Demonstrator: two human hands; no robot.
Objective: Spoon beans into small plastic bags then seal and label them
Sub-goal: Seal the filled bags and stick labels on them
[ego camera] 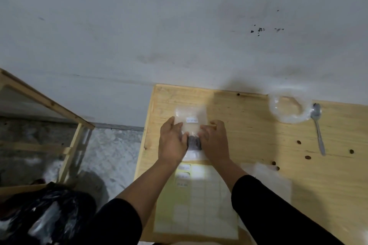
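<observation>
Fingers [180, 125] of both my hands lie fairly straight on a small clear bag [191, 123], left hand [172, 142] on its left side and right hand [214, 141] on its right, pressing it flat rather than pinching it, as far as the blur lets me tell.

Largest first: the wooden worktop [249, 125] carries everything. Near its front edge, between my forearms, lies a yellow-backed label sheet [199, 201] with most squares gone pale and a few printed labels at its top left. Right of that is a stack of what look like spare bags [272, 181]. At the far right corner sits a clear plastic bowl [288, 108] (it looks empty, though the glare makes that hard to judge), with a spoon [318, 127] touching its right side, handle toward me.

My bag holds a dark clump of beans [194, 142] at its near end, between my hands, and a white label [192, 120] is stuck on its upper half. A few stray beans [298, 142] dot the wood near the spoon.

I judge this as the end of one bag's cycle: filled, labelled, now being smoothed or sealed. Next I'd need to run my fingers along the bag's opening to check the closure, then set it aside and take a fresh bag.
</observation>
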